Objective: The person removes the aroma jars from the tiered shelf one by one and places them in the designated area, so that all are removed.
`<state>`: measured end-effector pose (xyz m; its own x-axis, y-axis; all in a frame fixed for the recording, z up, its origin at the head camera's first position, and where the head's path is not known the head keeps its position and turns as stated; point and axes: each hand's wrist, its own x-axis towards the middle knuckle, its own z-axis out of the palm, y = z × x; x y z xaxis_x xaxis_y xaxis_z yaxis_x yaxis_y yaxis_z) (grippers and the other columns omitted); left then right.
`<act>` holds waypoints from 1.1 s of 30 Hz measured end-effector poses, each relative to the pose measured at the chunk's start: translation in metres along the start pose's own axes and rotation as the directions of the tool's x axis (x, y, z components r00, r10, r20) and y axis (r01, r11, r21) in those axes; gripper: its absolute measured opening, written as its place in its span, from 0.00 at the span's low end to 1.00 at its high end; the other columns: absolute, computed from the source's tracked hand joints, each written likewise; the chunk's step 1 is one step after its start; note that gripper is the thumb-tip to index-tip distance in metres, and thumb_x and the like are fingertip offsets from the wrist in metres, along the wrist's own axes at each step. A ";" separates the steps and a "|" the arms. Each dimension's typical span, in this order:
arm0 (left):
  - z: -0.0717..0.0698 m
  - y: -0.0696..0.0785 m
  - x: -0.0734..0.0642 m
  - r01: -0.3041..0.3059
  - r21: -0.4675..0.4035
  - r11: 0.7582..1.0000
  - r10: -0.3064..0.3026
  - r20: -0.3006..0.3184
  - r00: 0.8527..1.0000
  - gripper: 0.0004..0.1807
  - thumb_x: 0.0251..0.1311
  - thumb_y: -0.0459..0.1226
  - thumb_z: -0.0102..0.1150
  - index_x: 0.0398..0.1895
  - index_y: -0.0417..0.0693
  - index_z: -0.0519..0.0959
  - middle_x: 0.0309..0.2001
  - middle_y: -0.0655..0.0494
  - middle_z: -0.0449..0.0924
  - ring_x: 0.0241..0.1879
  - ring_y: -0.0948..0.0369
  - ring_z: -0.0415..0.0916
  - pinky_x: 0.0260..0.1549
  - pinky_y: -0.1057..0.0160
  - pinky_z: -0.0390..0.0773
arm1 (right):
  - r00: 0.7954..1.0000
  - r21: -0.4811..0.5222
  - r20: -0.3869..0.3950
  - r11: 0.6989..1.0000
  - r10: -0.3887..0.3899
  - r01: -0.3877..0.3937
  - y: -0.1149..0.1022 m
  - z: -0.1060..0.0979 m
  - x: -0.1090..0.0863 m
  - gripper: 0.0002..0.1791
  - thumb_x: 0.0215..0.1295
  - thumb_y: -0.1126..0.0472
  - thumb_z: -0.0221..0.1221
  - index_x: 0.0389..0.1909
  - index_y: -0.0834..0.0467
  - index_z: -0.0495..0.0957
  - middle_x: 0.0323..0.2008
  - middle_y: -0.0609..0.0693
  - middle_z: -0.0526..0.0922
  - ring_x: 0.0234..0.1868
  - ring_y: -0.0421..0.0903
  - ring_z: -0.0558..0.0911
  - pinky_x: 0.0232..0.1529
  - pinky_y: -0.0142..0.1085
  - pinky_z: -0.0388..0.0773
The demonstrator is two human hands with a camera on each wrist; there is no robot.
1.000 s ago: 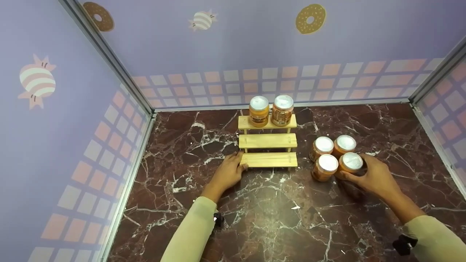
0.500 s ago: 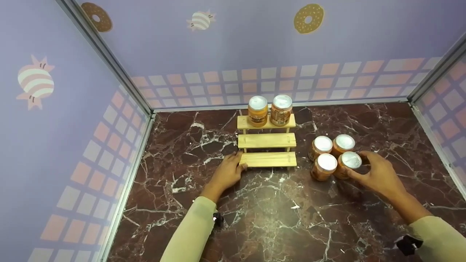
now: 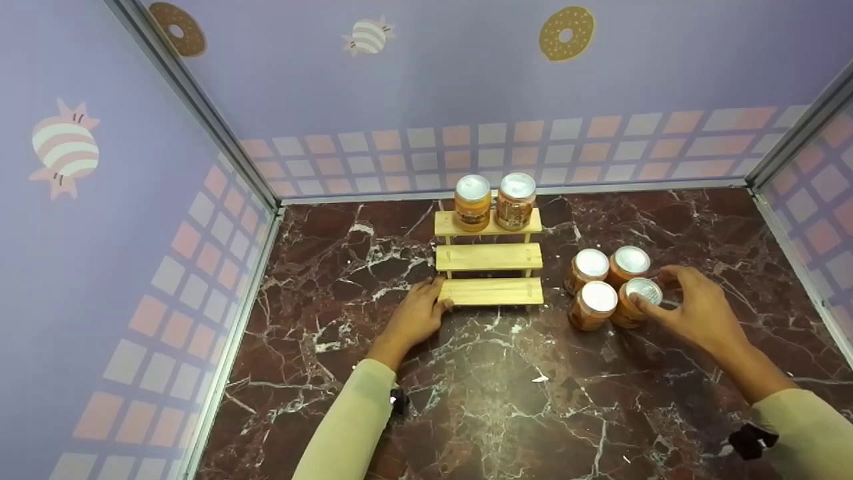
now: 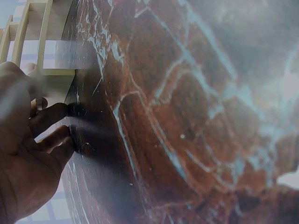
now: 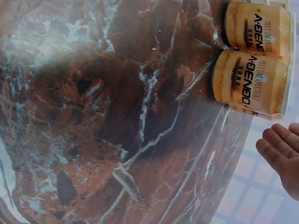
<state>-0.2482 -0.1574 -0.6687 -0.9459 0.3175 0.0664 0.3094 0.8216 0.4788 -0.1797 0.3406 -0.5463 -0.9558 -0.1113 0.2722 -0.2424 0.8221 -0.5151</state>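
Note:
A three-step wooden display rack (image 3: 490, 257) stands near the back wall. My left hand (image 3: 414, 317) holds the left end of its lowest step, thumb at the front; in the left wrist view, the lower fingers (image 4: 53, 144) bend down to the tabletop beside the rack. To the right, several orange jars with silvery lids stand in a tight cluster. My right hand (image 3: 700, 320) is beside the nearest right jar (image 3: 626, 312), fingers spread, the thumb overlapping its lid. In the right wrist view, the fingers (image 5: 275, 149) are apart from the labelled jar (image 5: 250, 84).
Two similar jars, a left one (image 3: 472, 205) and a right one (image 3: 516, 203), stand on the top step. The dark marbled table (image 3: 493, 400) is bounded by a lilac back wall (image 3: 460, 80) and side walls. A small white scrap (image 3: 540, 379) lies in front.
My right hand has loosened from the nearest right jar, its fingers lifting slightly up and away to the right. The jars, the rack and my left hand have stayed put.

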 end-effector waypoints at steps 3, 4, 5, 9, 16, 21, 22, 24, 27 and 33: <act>0.001 -0.001 0.000 -0.005 0.015 1.000 0.005 0.002 1.000 0.40 0.83 0.59 0.52 0.86 0.45 0.66 0.76 0.41 0.79 0.81 0.42 0.70 0.82 0.43 0.70 | 1.000 -0.013 -0.014 1.000 -0.009 0.008 -0.003 -0.001 0.004 0.39 0.65 0.49 0.79 0.63 0.75 0.77 0.52 0.74 0.85 0.47 0.72 0.87 0.48 0.70 0.82; 0.001 -0.001 0.000 -0.009 0.021 1.000 0.008 0.002 1.000 0.40 0.83 0.59 0.51 0.86 0.45 0.66 0.76 0.41 0.79 0.81 0.42 0.70 0.82 0.43 0.71 | 1.000 -0.017 -0.019 1.000 -0.013 0.012 -0.004 -0.001 0.005 0.40 0.65 0.50 0.79 0.63 0.76 0.77 0.52 0.75 0.85 0.47 0.73 0.86 0.48 0.70 0.81; 0.001 -0.001 0.000 -0.012 0.022 1.000 0.012 0.001 1.000 0.40 0.83 0.59 0.51 0.86 0.45 0.66 0.76 0.41 0.79 0.81 0.42 0.70 0.82 0.43 0.71 | 1.000 -0.019 -0.024 1.000 -0.015 0.015 -0.006 -0.002 0.007 0.40 0.65 0.50 0.79 0.63 0.76 0.77 0.52 0.75 0.85 0.47 0.73 0.86 0.48 0.70 0.81; 0.002 -0.002 0.000 -0.018 0.029 0.999 0.018 0.000 1.000 0.40 0.83 0.60 0.51 0.87 0.45 0.66 0.77 0.42 0.78 0.82 0.42 0.70 0.82 0.43 0.70 | 0.999 -0.021 -0.040 0.999 -0.029 0.028 -0.011 -0.003 0.012 0.41 0.63 0.50 0.80 0.64 0.76 0.76 0.51 0.74 0.84 0.48 0.72 0.84 0.49 0.68 0.80; 0.003 -0.004 0.001 -0.017 0.036 0.999 0.017 0.006 1.000 0.40 0.84 0.59 0.50 0.87 0.46 0.65 0.78 0.42 0.77 0.82 0.43 0.69 0.82 0.43 0.70 | 0.996 -0.018 -0.061 0.998 -0.064 0.064 -0.020 -0.003 0.020 0.38 0.62 0.52 0.80 0.62 0.74 0.78 0.51 0.71 0.85 0.46 0.69 0.85 0.47 0.64 0.80; 0.004 -0.005 0.001 -0.014 0.030 0.999 0.014 0.007 1.000 0.40 0.84 0.59 0.50 0.87 0.46 0.65 0.78 0.42 0.77 0.82 0.42 0.69 0.81 0.42 0.71 | 0.997 -0.022 -0.053 0.998 -0.060 0.059 -0.026 -0.002 0.026 0.38 0.62 0.52 0.80 0.62 0.73 0.78 0.50 0.70 0.84 0.45 0.69 0.83 0.47 0.64 0.80; 0.003 -0.005 0.001 -0.012 0.031 0.999 0.012 0.008 1.000 0.40 0.84 0.59 0.50 0.87 0.46 0.65 0.78 0.42 0.77 0.82 0.42 0.69 0.81 0.42 0.71 | 0.997 -0.024 -0.049 0.998 -0.056 0.055 -0.028 -0.002 0.027 0.39 0.63 0.51 0.80 0.63 0.73 0.77 0.51 0.70 0.84 0.46 0.69 0.83 0.48 0.64 0.79; 0.003 -0.004 0.001 -0.009 0.034 0.999 0.009 0.009 1.000 0.40 0.84 0.60 0.50 0.87 0.46 0.65 0.78 0.42 0.77 0.82 0.43 0.69 0.81 0.42 0.71 | 0.998 -0.029 -0.040 0.998 -0.054 0.053 -0.030 0.000 0.029 0.40 0.64 0.50 0.79 0.64 0.73 0.77 0.52 0.70 0.84 0.46 0.68 0.83 0.47 0.64 0.79; 0.002 -0.003 0.001 -0.012 0.033 0.999 0.012 0.005 1.000 0.39 0.84 0.59 0.51 0.87 0.46 0.65 0.78 0.42 0.77 0.82 0.42 0.69 0.81 0.42 0.71 | 0.997 -0.033 -0.034 0.997 -0.065 0.063 -0.034 0.002 0.034 0.41 0.65 0.49 0.78 0.67 0.74 0.76 0.53 0.71 0.83 0.46 0.68 0.83 0.47 0.64 0.80; 0.001 -0.001 0.001 -0.011 0.044 0.999 0.011 0.012 1.000 0.40 0.84 0.59 0.50 0.87 0.46 0.64 0.78 0.43 0.77 0.82 0.43 0.70 0.81 0.43 0.71 | 0.997 -0.032 -0.026 0.997 -0.070 0.069 -0.042 0.004 0.042 0.43 0.65 0.48 0.78 0.69 0.73 0.75 0.53 0.70 0.83 0.47 0.71 0.85 0.47 0.68 0.82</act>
<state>-0.2495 -0.1571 -0.6702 -0.9413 0.3319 0.0611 0.3240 0.8380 0.4392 -0.2105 0.2987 -0.5163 -0.9317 -0.1541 0.3290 -0.3028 0.8297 -0.4689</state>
